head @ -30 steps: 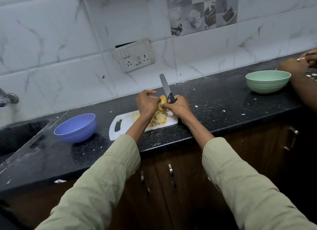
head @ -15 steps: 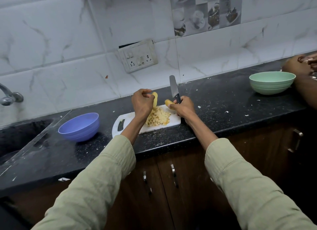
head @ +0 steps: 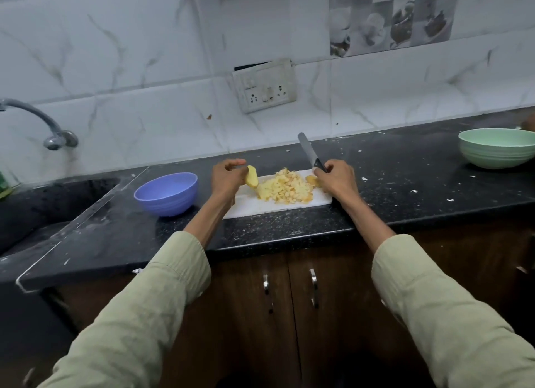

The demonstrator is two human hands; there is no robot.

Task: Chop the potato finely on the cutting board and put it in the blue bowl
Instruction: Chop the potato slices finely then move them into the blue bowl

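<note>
Left hand [head: 227, 177] pinches a yellow potato slice [head: 252, 177]; right hand [head: 337, 177] grips a black-handled knife [head: 309, 153], blade raised, risking a nicked finger.

white marbled wall tiles [head: 130, 69], switch socket [head: 265, 86], black speckled counter [head: 405, 185], brown cabinet doors [head: 289, 315], tap [head: 43, 127].

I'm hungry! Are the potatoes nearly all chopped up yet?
Mostly. A big pile of chopped potato lies on the cutting board. The left hand holds one uncut potato piece, and the right hand holds the knife, blade up. Another small piece sits by that hand. The blue bowl looks empty, so scooping comes last.
</note>
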